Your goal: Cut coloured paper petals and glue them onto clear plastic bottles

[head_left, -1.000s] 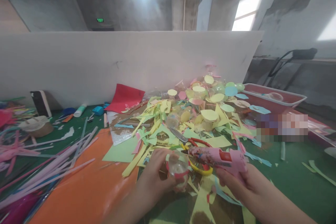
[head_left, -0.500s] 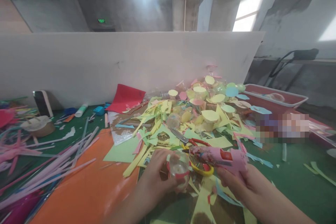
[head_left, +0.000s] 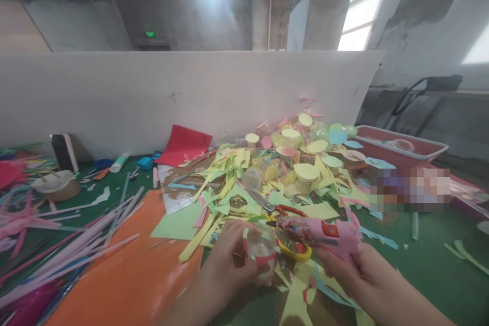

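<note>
Fingers and thumb of our left hand form a nearly closed grip around a clear cup with a red strip, held over the near part of the desk. Our right hand has its grip wrapped around the handle of a pink glue gun; we cannot tell whether the trigger is pressed. Beneath both, yellow offcuts lie loose, and a stray drip could bond them to the desk.

Caution: the dark nozzle points across the cup's upper edge, near our left fingers; we cannot confirm contact. If it is hot, a slight slip of either wrist could burn a fingertip or soften the plastic. Excess finger pressure could dent the cup, as its wall looks thin.

Under the barrel we note a yellow loop, and just beyond it red-handled scissors; lowering the gun here could snag either one. Farther out, paper discs cap clear cups in a loose heap, which a careless forward reach could topple toward the red tray or the white board behind.
</note>
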A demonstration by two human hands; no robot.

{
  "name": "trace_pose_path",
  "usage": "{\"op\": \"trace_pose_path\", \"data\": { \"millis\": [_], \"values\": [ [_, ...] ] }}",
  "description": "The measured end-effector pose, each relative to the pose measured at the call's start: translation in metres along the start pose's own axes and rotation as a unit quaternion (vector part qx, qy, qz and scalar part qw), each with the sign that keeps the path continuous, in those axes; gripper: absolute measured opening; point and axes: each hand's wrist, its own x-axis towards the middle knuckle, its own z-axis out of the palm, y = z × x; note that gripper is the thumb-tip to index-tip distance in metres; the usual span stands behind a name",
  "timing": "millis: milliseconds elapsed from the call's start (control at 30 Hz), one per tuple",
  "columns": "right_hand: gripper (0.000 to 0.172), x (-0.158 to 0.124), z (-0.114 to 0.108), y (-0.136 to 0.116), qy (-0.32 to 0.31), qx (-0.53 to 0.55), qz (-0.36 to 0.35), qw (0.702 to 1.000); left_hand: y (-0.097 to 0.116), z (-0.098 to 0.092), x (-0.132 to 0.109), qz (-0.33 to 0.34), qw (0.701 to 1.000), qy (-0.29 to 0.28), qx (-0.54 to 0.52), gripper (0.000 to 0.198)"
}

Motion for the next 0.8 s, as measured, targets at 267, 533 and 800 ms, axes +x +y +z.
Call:
{"op": "trace_pose_path", "data": {
  "millis": [267,533,800],
  "values": [
    [0.044,-0.001,-0.001,0.000,0.004,-0.014,-0.003,1.000,-0.002,-0.002,-0.001,0.029,0.999,0.008,0.024,0.022],
    [0.043,0.001,0.002,0.002,0.010,0.017,-0.015,1.000,-0.005,-0.002,-0.002,0.033,0.999,0.005,0.035,0.024],
    [0.043,-0.011,-0.013,0.015,0.008,-0.003,0.003,1.000,-0.005,-0.002,-0.002,0.026,0.999,0.010,0.019,0.024]
  ]
}}
